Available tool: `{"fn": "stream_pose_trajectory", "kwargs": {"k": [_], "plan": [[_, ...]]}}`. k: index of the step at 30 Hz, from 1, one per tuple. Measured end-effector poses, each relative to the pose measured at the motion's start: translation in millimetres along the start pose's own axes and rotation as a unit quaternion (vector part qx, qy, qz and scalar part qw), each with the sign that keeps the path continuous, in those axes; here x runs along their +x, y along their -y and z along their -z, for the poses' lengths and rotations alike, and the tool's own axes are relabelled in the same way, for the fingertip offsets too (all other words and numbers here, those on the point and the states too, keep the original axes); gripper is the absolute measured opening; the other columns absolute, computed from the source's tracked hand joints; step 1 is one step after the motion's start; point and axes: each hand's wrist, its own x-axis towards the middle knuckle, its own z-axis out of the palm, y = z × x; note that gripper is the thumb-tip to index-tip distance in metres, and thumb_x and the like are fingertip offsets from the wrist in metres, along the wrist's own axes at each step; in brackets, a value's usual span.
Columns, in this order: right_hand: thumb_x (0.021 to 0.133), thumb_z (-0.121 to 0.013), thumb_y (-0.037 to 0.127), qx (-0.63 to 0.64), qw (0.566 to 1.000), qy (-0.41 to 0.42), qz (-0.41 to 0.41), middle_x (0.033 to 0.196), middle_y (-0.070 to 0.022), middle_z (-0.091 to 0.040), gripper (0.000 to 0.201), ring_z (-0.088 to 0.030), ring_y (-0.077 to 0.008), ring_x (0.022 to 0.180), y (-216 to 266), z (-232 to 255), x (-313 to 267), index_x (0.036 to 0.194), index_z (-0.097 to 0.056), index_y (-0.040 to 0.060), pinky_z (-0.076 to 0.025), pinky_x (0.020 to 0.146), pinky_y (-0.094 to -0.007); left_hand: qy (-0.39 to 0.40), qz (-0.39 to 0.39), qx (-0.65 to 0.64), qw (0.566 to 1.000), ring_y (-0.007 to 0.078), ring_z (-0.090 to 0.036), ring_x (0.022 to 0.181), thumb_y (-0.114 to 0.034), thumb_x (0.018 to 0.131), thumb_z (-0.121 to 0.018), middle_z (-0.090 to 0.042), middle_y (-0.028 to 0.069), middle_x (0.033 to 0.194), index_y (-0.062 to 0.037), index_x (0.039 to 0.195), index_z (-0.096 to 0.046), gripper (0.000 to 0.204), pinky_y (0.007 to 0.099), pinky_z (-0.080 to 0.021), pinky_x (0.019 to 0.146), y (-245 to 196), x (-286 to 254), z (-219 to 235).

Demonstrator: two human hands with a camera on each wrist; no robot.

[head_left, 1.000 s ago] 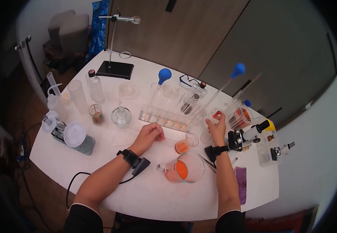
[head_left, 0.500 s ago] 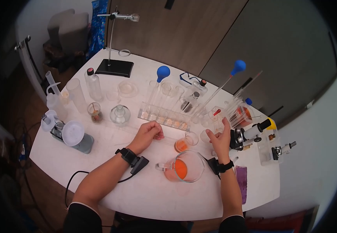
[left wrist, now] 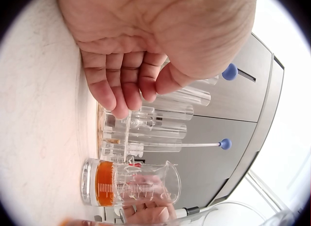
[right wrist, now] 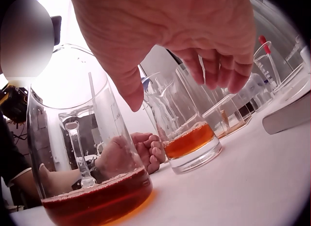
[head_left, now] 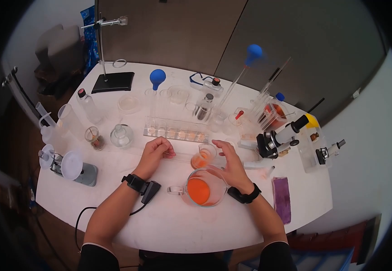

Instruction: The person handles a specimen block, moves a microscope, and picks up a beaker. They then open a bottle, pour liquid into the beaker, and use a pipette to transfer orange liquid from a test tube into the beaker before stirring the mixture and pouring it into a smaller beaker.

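Observation:
My left hand (head_left: pixel 156 153) rests low over the table, fingers loosely curled, with nothing visible in its grasp. My right hand (head_left: pixel 231 168) reaches over the small glass beaker (head_left: pixel 202 159), its thumb apart from the fingers. In the right wrist view the beaker (right wrist: pixel 187 143), holding orange liquid, stands upright below and between thumb and fingertips. Nearer the body is a large glass jug (head_left: pixel 176 190) with a handle, also containing orange liquid; the right wrist overlaps its right side. A dropper with a red bulb (head_left: pixel 239 114) stands farther back, beyond the right hand.
A test tube rack (head_left: pixel 175 134) stands behind the hands. The balance (head_left: pixel 85 174), round flask (head_left: pixel 121 137) and tall cylinders are left. On the right are a microscope (head_left: pixel 279 140) and a purple cloth (head_left: pixel 281 200). Blue-bulbed pipettes (head_left: pixel 157 79) rise at the back.
My right hand has let go of the red-bulbed dropper and moved toward me and left, over the small beaker. My left hand keeps its pose. The head view has shifted.

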Motion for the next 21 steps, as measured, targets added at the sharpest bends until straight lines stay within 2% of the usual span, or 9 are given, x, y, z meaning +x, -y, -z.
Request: {"fn": "stream_pose_trajectory", "kwargs": {"k": [3, 6, 9, 12, 15, 21], "plan": [[0.077, -0.081, 0.019, 0.023, 0.999, 0.013, 0.018, 0.132, -0.0134, -0.05, 0.069, -0.047, -0.0283, 0.121, -2.1, -3.4, 4.7, 0.135, -0.046, 0.0051, -0.044, 0.095, -0.0371, 0.014, 0.006, 0.003, 1.0, 0.0145, -0.062, 0.084, -0.013, 0.099, -0.048, -0.062, 0.0047, 0.089, -0.0046, 0.09, -0.057, 0.014, 0.0289, -0.052, 0.079, -0.2, 0.1, 2.2], [0.077, -0.081, 0.02, 0.04, 0.999, 0.017, 0.032, 0.133, -0.0123, -0.05, 0.066, -0.047, -0.0282, 0.121, -5.9, -7.3, 6.9, 0.132, -0.048, 0.0052, -0.045, 0.095, -0.0365, 0.011, 0.008, 0.006, 1.0, 0.0149, -0.062, 0.084, -0.012, 0.098, -0.047, -0.061, 0.005, 0.089, -0.0047, 0.09, -0.056, 0.014, 0.0295, -0.052, 0.08, -2.5, -0.8, 0.2], [0.078, -0.08, 0.023, 0.036, 0.999, 0.016, 0.037, 0.13, -0.0113, -0.052, 0.06, -0.05, -0.0268, 0.117, -1.8, -9.7, 9.9, 0.128, -0.051, 0.0062, -0.046, 0.092, -0.0353, 0.006, 0.008, 0.007, 1.0, 0.0151, -0.062, 0.083, -0.012, 0.098, -0.047, -0.061, 0.0053, 0.088, -0.0047, 0.09, -0.056, 0.014, 0.0297, -0.051, 0.079, -3.7, -1.2, -1.5], [0.079, -0.079, 0.026, 0.079, 0.997, 0.009, 0.002, 0.123, -0.0097, -0.058, 0.052, -0.053, -0.0255, 0.112, 0.3, -10.6, 12.5, 0.121, -0.055, 0.0069, -0.047, 0.09, -0.0349, 0.005, 0.006, 0.006, 1.0, 0.015, -0.062, 0.083, -0.013, 0.098, -0.048, -0.061, 0.0053, 0.088, -0.0046, 0.089, -0.056, 0.015, 0.0294, -0.051, 0.078, -2.1, -1.2, -1.3], [0.08, -0.078, 0.028, 0.067, 0.997, -0.007, 0.022, 0.115, -0.0082, -0.062, 0.047, -0.056, -0.0249, 0.108, -2.9, -9.6, 13.7, 0.116, -0.058, 0.0065, -0.047, 0.087, -0.0348, 0.004, 0.008, 0.003, 1.0, 0.0147, -0.062, 0.082, -0.013, 0.098, -0.048, -0.061, 0.0051, 0.088, -0.0048, 0.089, -0.056, 0.015, 0.0288, -0.051, 0.078, -2.7, -0.9, -1.7], [0.076, -0.081, 0.024, 0.111, 0.993, -0.042, -0.003, 0.111, -0.005, -0.065, 0.043, -0.059, -0.0186, 0.103, 0.6, 5.7, 9.2, 0.111, -0.062, 0.0068, -0.047, 0.085, -0.0316, 0.005, 0.009, -0.004, 1.0, 0.0144, -0.062, 0.081, -0.014, 0.098, -0.049, -0.062, 0.0049, 0.087, -0.0054, 0.089, -0.056, 0.014, 0.0282, -0.05, 0.077, -2.5, -0.3, -1.6]]}}
